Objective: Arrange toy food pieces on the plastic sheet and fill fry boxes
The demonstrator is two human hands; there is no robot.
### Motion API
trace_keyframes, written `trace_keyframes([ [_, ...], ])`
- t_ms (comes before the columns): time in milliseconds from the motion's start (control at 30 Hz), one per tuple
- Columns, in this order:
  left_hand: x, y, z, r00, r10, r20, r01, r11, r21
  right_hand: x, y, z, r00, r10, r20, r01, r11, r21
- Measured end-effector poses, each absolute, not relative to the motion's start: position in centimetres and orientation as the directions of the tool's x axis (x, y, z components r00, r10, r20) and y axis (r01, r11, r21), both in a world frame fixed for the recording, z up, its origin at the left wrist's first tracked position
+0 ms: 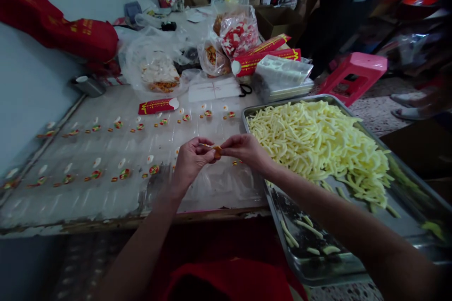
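Note:
My left hand and my right hand meet over the middle of the table. Their fingertips pinch a small orange piece between them; its exact kind is too small to make out. Below and to the left lie rows of clear plastic trays. Their compartments hold small white oval pieces, round red, green and yellow pieces and tiny layered brown-yellow pieces. My hands and forearms hide part of the nearest trays.
Right of my hands, a metal tray holds a heap of pale yellow sticks. Behind are plastic bags of small pieces, red printed packets, black-handled scissors and stacked clear trays. A pink stool stands beyond.

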State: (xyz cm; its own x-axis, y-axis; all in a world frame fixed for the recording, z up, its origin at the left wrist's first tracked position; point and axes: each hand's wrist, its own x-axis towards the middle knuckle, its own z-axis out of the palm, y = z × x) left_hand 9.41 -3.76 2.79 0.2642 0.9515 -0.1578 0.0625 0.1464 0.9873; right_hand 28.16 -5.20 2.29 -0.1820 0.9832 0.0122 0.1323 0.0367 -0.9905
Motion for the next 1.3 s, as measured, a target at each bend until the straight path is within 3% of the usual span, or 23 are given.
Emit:
trace_keyframes([
  [67, 9.6, -4.5, 2.4, 0.199, 0.980, -0.031, 0.196, -0.009, 0.981, 27.2, -5.9, 2.2, -0.092, 0.989, 0.120, 0.269, 0.141, -0.953],
  [133, 9.7, -5.0, 1.6, 0.150, 0.985, 0.084, 0.306, -0.127, 0.944, 26.5, -6.7, 2.2, -0.075, 0.965, 0.252, 0.486, 0.256, -0.836],
  [200, 10.0, -5.4, 0.7, 0.136, 0.984, 0.119, 0.317, -0.157, 0.935, 26.0, -7.2, 2.3, -0.128, 0.937, 0.324, 0.667, 0.323, -0.671],
  [267, 10.3, -5.5, -0.2, 0.113, 0.985, 0.134, 0.311, -0.163, 0.936, 25.8, -7.2, 2.1, -0.181, 0.928, 0.326, 0.736, 0.348, -0.581],
  [333, 10.5, -5.3, -0.7, 0.085, 0.971, 0.222, 0.373, -0.238, 0.897, 25.9, -6.6, 1.8, -0.155, 0.940, 0.303, 0.689, 0.322, -0.649],
  [433, 10.1, -4.3, -0.5, 0.098, 0.941, 0.324, 0.417, -0.335, 0.845, 26.5, -4.7, 1.2, -0.086, 0.984, 0.153, 0.425, 0.176, -0.888],
  [500, 8.9, -3.5, 0.0, 0.169, 0.971, 0.172, 0.317, -0.218, 0.923, 27.0, -3.4, 0.7, -0.111, 0.993, 0.034, 0.296, 0.066, -0.953],
  [567, 7.0, -2.9, 0.5, 0.233, 0.972, -0.012, 0.240, -0.045, 0.970, 27.4, -2.7, 0.0, -0.114, 0.993, 0.023, 0.361, 0.063, -0.931],
  [633, 5.0, -2.8, 0.6, 0.233, 0.971, -0.060, 0.280, -0.008, 0.960, 27.5, -2.6, -0.8, -0.162, 0.976, 0.146, 0.543, 0.212, -0.812],
  [733, 3.1, -3.2, 0.4, 0.112, 0.990, 0.084, 0.494, -0.129, 0.860, 27.1, -3.0, -1.5, -0.492, 0.826, 0.275, 0.702, 0.564, -0.436],
  [833, 3.4, -3.2, 0.3, 0.199, 0.944, 0.263, 0.681, -0.327, 0.655, 26.4, -3.4, -1.2, -0.732, 0.666, 0.146, 0.660, 0.746, -0.095],
  [900, 4.3, -2.6, 0.1, 0.342, 0.888, 0.306, 0.727, -0.457, 0.514, 26.0, -3.5, -0.7, -0.776, 0.628, 0.054, 0.628, 0.778, -0.007],
  [1000, 5.5, -1.4, -0.6, 0.461, 0.847, 0.264, 0.736, -0.531, 0.421, 26.1, -3.4, -0.4, -0.753, 0.657, 0.027, 0.654, 0.753, -0.075],
  [1100, 6.2, -0.3, -1.4, 0.515, 0.831, 0.211, 0.731, -0.554, 0.399, 26.6, -3.2, -0.7, -0.647, 0.757, 0.097, 0.703, 0.640, -0.310],
  [1167, 6.6, 0.0, -1.5, 0.535, 0.827, 0.170, 0.739, -0.556, 0.381, 26.6, -3.2, -0.9, -0.570, 0.815, 0.105, 0.728, 0.560, -0.395],
  [1300, 7.6, -0.3, -0.4, 0.534, 0.836, 0.124, 0.803, -0.548, 0.235, 25.6, -3.1, -0.6, -0.517, 0.856, -0.008, 0.814, 0.489, -0.313],
])
